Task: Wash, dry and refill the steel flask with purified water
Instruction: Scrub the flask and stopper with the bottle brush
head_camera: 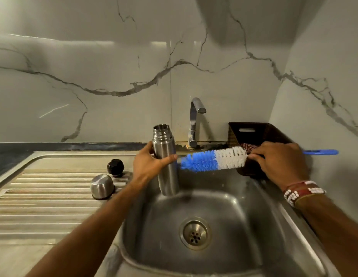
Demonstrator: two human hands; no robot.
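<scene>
My left hand (149,165) grips the steel flask (167,172) around its middle and holds it upright over the left side of the sink basin (224,212), mouth uncovered. My right hand (282,162) holds a bottle brush (213,159) by its blue handle, lying level. Its blue and white bristles point left, and the blue tip almost touches the flask's side. The flask's steel cup lid (102,186) and black stopper (115,167) sit on the ribbed drainboard (44,196) to the left.
A chrome tap (195,120) stands behind the basin; no water is visible running from it. A dark woven basket (258,136) with a cloth inside sits at the back right, behind my right hand. The drain (195,233) lies at the basin's centre. Marble walls close the back and right.
</scene>
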